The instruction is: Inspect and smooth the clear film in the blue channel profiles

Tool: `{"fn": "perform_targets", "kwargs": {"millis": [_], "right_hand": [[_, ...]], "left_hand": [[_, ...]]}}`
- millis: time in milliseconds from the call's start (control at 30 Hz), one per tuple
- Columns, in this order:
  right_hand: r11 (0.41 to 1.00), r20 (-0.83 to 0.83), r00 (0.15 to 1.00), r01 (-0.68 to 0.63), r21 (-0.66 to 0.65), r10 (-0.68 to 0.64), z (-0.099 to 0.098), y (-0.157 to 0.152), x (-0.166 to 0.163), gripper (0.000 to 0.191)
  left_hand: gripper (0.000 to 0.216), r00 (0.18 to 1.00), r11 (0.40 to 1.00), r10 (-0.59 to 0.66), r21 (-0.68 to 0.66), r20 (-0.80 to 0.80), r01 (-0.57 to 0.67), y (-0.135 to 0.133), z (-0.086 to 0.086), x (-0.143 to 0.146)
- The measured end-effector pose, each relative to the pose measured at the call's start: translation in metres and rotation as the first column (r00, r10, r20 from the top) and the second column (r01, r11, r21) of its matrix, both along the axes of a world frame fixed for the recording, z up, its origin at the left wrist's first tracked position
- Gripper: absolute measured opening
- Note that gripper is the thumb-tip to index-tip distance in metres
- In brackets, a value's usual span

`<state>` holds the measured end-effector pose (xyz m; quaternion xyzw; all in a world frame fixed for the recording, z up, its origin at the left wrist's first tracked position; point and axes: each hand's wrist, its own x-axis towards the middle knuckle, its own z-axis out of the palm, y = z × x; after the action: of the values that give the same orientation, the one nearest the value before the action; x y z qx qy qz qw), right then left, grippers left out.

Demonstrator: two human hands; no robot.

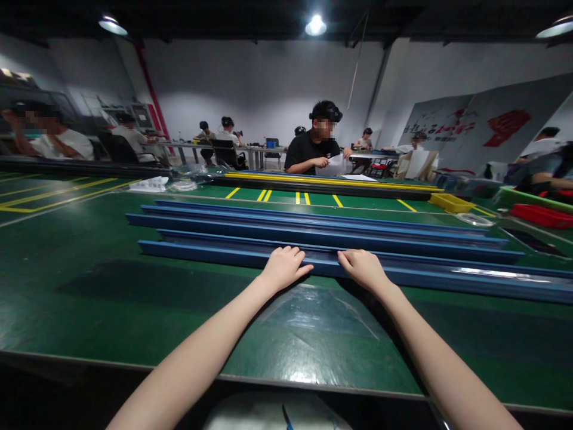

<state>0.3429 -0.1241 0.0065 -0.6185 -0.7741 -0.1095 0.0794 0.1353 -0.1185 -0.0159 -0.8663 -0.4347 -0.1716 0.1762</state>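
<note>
My left hand (285, 266) lies over the near wall of the closest long blue channel (210, 253), its fingers curled down inside and its thumb along the outer face. A short way to the right, my right hand (362, 267) is closed on the same wall, fingers bent over the edge and fingertips partly hidden. The channel rests lengthwise across the green table. Just behind it, parallel, lies a second blue channel (250, 226). A clear plastic sheet (308, 310) lies flat on the table between my forearms.
Beyond the channels are yellow tape lines (298, 197) and a long black and yellow strip (331, 181). A yellow tray (452, 203), a red tray (541, 215) and a dark phone-like slab (532, 242) sit at the right. Across the table a person (308, 152) holds paper.
</note>
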Motion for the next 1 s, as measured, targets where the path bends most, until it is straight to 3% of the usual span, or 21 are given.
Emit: {"fn": "perform_targets", "kwargs": {"millis": [1000], "right_hand": [[0.999, 0.001, 0.999, -0.037, 0.009, 0.037, -0.0026, 0.0001, 0.0012, 0.046]], "left_hand": [[0.036, 1.0, 1.0, 0.001, -0.004, 0.012, -0.001, -0.0008, -0.0003, -0.0001]]}}
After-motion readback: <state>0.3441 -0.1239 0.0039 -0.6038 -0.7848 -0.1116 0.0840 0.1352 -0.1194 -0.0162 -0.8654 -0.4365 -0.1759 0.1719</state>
